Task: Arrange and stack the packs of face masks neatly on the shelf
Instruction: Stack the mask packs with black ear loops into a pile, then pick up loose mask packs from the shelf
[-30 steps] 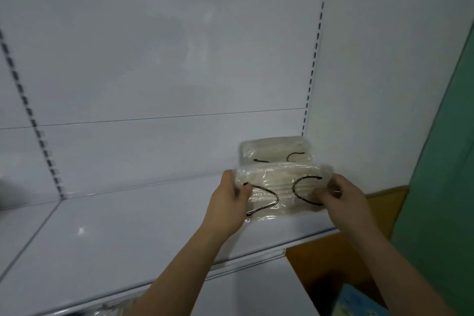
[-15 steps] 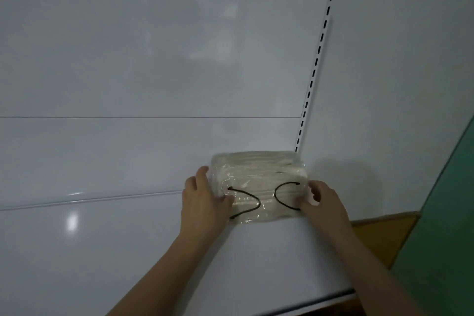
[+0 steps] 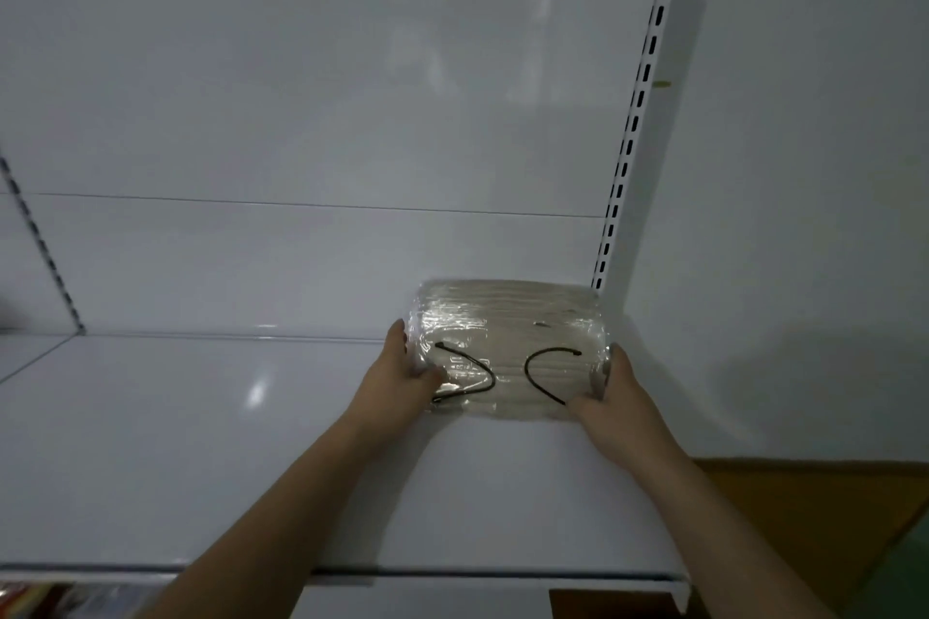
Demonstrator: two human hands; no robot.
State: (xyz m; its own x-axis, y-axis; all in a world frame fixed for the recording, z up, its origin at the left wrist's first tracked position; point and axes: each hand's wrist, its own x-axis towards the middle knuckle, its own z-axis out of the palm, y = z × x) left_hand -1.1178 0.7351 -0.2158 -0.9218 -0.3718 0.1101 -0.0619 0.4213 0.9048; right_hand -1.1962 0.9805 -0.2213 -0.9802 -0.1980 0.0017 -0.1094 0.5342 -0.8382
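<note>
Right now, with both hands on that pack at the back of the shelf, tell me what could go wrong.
1. The top pack is wrapped in glossy plastic, so it may slide off whatever is underneath once the left hand and right hand let go.
2. The pack sits close to the slotted upright in the corner; a push could jam or skew it there.
3. The shelf looks smooth and shiny, so the whole stack might shift.

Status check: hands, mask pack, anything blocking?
Left hand and right hand grip pack ends. Pack in shelf back right corner. Nothing blocking.
</note>
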